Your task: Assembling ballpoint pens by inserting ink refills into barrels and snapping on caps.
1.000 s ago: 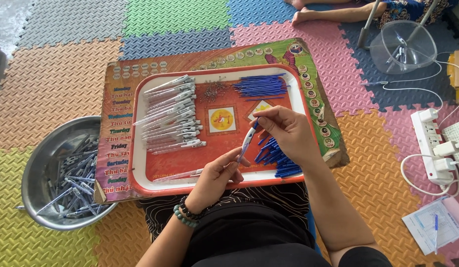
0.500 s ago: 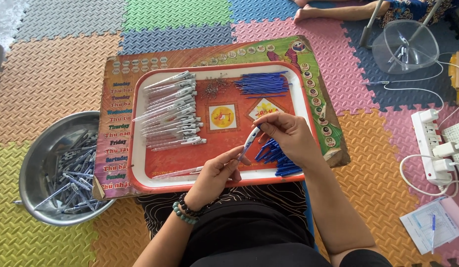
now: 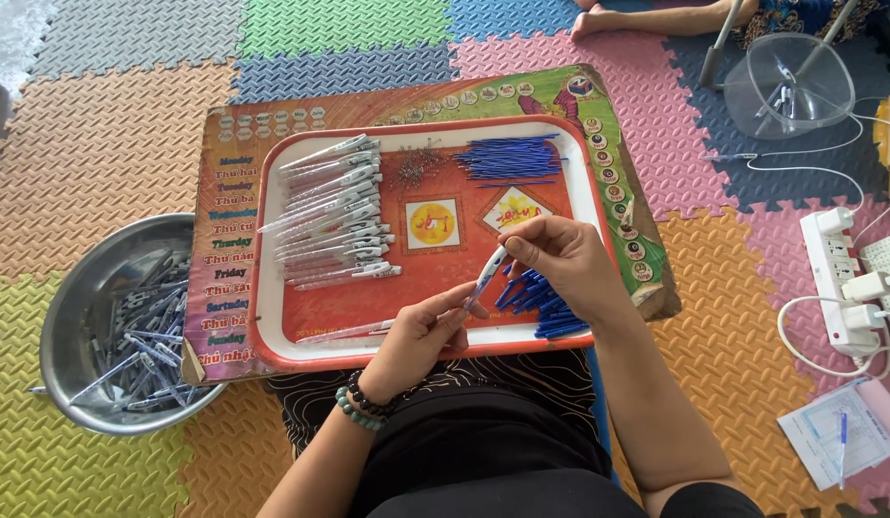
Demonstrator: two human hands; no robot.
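In the head view, both hands meet over the near part of a red tray [image 3: 272,326]. The right hand [image 3: 565,259] pinches the upper end of a white and blue pen [image 3: 486,278], and the left hand [image 3: 421,331] grasps its lower end with the fingertips. Just under the right hand lies a heap of blue caps [image 3: 545,307]. A row of clear barrels [image 3: 334,211] lies beyond the left hand. Far left of it stands a metal bowl [image 3: 80,317] with pens.

Bare forearms; left wrist wears two bead bracelets [image 3: 360,403], one dark, one pale green; black garment [image 3: 483,451] covers the lap.
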